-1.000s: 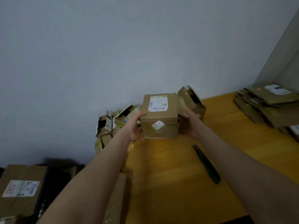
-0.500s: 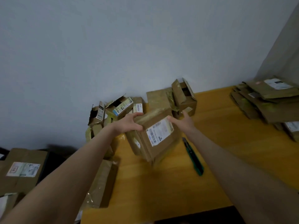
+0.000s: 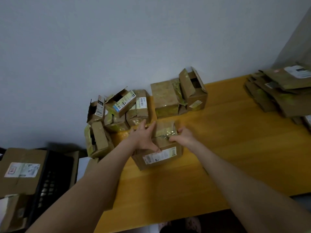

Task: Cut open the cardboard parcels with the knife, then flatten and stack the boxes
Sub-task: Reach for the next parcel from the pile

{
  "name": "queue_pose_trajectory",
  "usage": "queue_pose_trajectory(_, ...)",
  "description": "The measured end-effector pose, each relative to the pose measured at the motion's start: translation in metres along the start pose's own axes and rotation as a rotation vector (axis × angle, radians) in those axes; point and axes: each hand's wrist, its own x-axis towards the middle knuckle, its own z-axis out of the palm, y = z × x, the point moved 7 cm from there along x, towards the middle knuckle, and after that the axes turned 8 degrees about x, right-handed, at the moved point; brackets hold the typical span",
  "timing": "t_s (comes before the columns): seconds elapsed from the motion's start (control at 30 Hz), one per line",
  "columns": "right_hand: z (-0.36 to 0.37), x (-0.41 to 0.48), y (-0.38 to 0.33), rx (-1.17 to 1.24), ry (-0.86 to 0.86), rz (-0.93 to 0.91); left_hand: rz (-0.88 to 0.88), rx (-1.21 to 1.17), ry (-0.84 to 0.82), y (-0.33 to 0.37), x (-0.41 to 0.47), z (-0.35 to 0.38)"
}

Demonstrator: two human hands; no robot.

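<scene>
Pale grey wall [image 3: 151, 39] fills the upper half of the view, rising behind the parcel. Under the parcel spreads a yellow wooden counter [image 3: 235, 148], which runs on well to the parcel's right. Far to the right of the parcel, against the wall, lies a stack of flattened boxes [image 3: 277, 95], brown sheets overlapping, with a white label on the top one. Left of the parcel and lower, off the counter, stands a black crate [image 3: 50, 174] with a brown box [image 3: 21, 157] against it, a pale label facing up. Behind the parcel and to its left sits a heap of small opened boxes [image 3: 117, 111], flaps up, several with barcode stickers. Straight behind the parcel stands a taped box [image 3: 165, 98], and just beside that one an open box [image 3: 193, 91] with its flaps raised.

The parcel [image 3: 161, 143] rests on the counter near its left end, a little askew, with clear tape [image 3: 165, 132] shining across its top and a white shipping label [image 3: 159, 155] on the side facing the camera. The left hand [image 3: 143, 137] lies flat on the parcel's top left, fingers straight and spread, thumb reaching down to the label's upper edge; it grips nothing. The right hand [image 3: 183, 137] is at the parcel's top right, its fingers bent and curled onto the taped top, holding the parcel there.
</scene>
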Motion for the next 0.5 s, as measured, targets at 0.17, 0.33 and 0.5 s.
queue_pose_trajectory(0.17, -0.004, -0.001, 0.011, 0.114, -0.153, 0.079, 0.07, 0.186, 0.018, 0.017, 0.012, -0.002)
queue_pose_trajectory(0.33, -0.018, -0.001, 0.031, 0.339, -0.153, 0.128, 0.055, 0.137, 0.11, 0.0, 0.014, -0.012)
queue_pose_trajectory(0.5, -0.035, 0.011, 0.06, -0.243, 0.312, 0.043, 0.054, 0.163, 0.087, 0.005, 0.014, 0.003)
